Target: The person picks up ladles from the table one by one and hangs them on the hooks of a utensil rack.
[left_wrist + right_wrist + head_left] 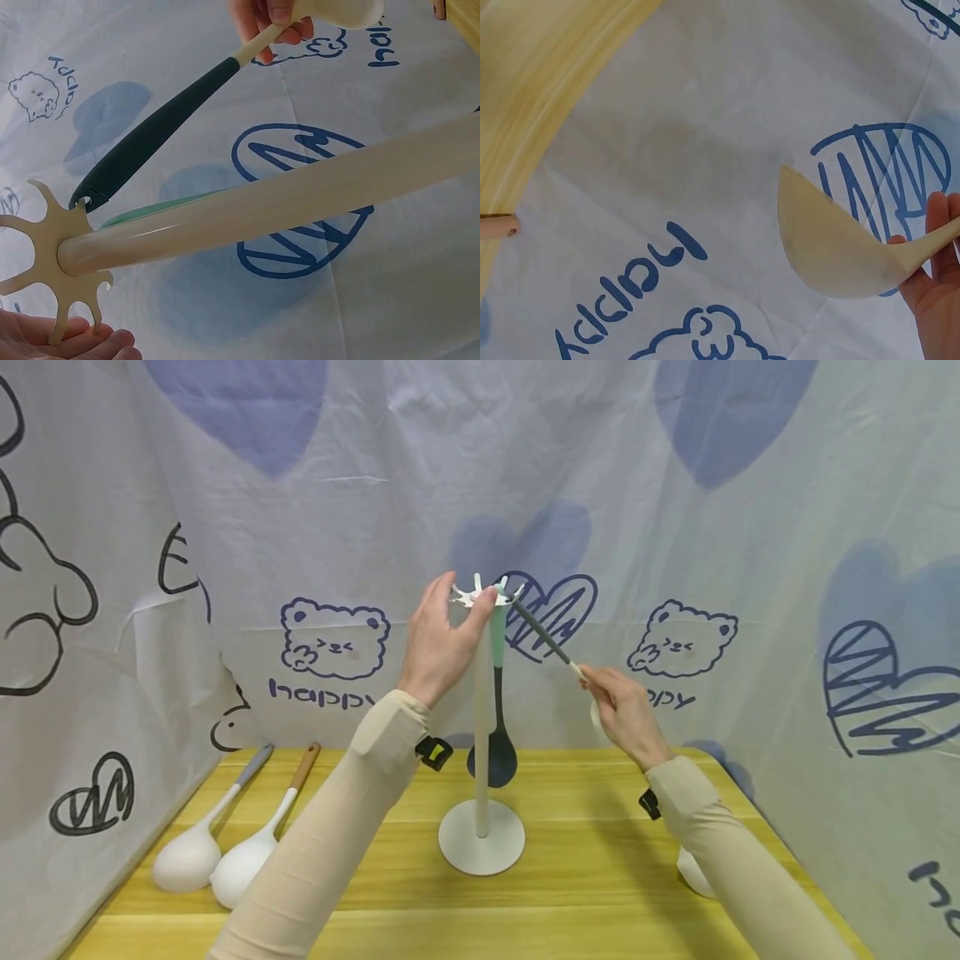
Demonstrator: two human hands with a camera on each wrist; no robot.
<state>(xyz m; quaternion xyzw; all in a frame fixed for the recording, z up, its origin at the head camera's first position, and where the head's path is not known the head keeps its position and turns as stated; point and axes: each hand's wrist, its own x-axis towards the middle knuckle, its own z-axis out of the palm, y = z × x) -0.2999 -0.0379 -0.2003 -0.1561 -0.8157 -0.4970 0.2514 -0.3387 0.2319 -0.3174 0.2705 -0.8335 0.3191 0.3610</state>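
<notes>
A cream utensil rack (pixel 482 835) stands upright on the table, a round base below and a ring of hooks on top. My left hand (pixel 442 639) grips the hook ring (pixel 56 251), thumb and fingers around its prongs. My right hand (pixel 622 710) holds a ladle by the neck, its cream bowl (pixel 840 247) on the near side of the fingers. This ladle's dark green handle (pixel 161 131) slants up, its end right at one hook. On another hook hangs a dark ladle (pixel 501 758) with a mint handle (pixel 498 639), partly behind the post.
Two white ladles lie at the table's left, one with a grey handle (pixel 255 766), one with a brown handle (pixel 305 766). At the right, a white rounded piece (pixel 693 872) is partly behind my right forearm. A printed cloth (pixel 420 693) hangs behind the table (pixel 585 893).
</notes>
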